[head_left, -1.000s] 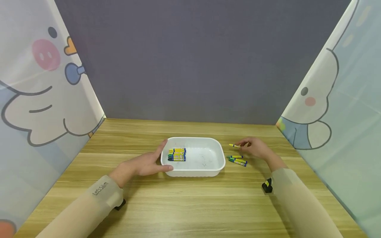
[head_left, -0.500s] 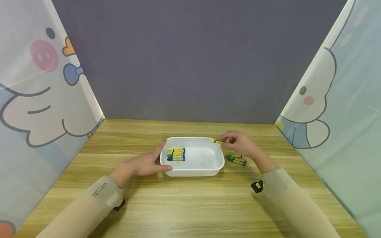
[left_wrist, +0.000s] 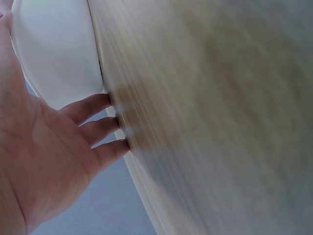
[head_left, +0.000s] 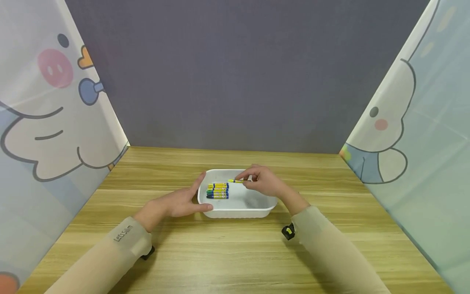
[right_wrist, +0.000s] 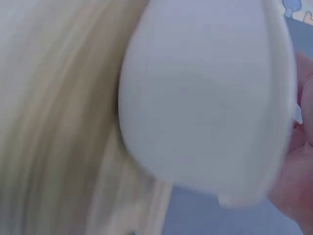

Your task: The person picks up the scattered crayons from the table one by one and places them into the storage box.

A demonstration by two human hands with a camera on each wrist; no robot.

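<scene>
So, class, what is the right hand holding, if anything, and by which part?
The right hand pinches a slim yellow crayon with a blue band by its rear part, its tip exposed.

From here I can read one piece of dark lettering (head_left: pixel 123 233), on the sleeve (head_left: pixel 103 255) behind the left hand (head_left: pixel 181 201): it looks like "Letsslim", though its last letters blur on my feed. Between the hands, the row of crayons (head_left: pixel 218 191) carries printed labels too small for me to read. I can't read the held crayon (head_left: pixel 236 181) in the right hand (head_left: pixel 263 180) either.
</scene>
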